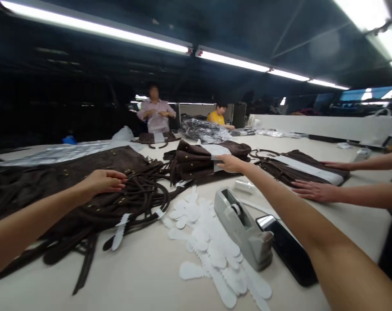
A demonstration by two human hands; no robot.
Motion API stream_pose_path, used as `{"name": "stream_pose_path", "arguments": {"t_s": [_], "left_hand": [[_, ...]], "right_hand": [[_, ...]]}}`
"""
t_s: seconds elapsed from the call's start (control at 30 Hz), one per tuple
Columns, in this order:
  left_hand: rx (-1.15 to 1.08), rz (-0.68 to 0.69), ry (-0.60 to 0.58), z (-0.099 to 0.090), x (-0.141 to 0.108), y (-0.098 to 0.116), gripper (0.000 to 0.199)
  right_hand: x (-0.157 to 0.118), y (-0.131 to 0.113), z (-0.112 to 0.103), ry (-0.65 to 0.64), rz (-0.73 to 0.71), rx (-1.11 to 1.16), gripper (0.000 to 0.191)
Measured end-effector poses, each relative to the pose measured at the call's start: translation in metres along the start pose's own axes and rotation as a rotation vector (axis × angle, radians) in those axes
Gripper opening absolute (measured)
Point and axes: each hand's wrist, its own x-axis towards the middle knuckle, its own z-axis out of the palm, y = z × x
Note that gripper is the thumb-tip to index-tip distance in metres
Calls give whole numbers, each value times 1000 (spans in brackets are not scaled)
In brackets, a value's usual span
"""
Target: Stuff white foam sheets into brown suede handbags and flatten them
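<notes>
Right hand at the white band round the brown bag bundle, on the worktop beyond the tape dispenser; whether it grips or merely rests, cannot tell. Left hand uncurled, gripping nothing, over dark straps left of the dispenser. Handling estimate: bundle soft, floppy, moderately heavy, not fragile; band likely slippery. Suggested hold: both ends, supported underneath.
</notes>
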Motion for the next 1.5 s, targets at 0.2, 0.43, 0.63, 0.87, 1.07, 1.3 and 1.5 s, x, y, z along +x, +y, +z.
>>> {"name": "stream_pose_path", "arguments": {"t_s": [0.2,0.43,0.63,0.87,1.07,1.3,1.5], "left_hand": [[-26,-60,281,-91,-100,-72,22],[-74,-11,542,-119,-150,-152,14],[-87,-62,629,-104,-147,-225,15],[-108,-135,543,-107,-136,-260,22],[-89,-113,508,-106,-132,-265,25],[-72,-109,494,-109,-134,-262,28],[-51,-93,472,-113,-140,-255,26]], "right_hand": [[-104,-71,-16,-41,-188,125,49],[-247,-190,19,-150,-175,572,31],[-259,-290,48,-294,-209,721,23],[-177,-390,117,-389,-268,811,27],[-107,-469,173,-44,-253,523,40],[-3,-450,172,2,148,101,55],[18,-459,157,-54,160,54,29]]}}
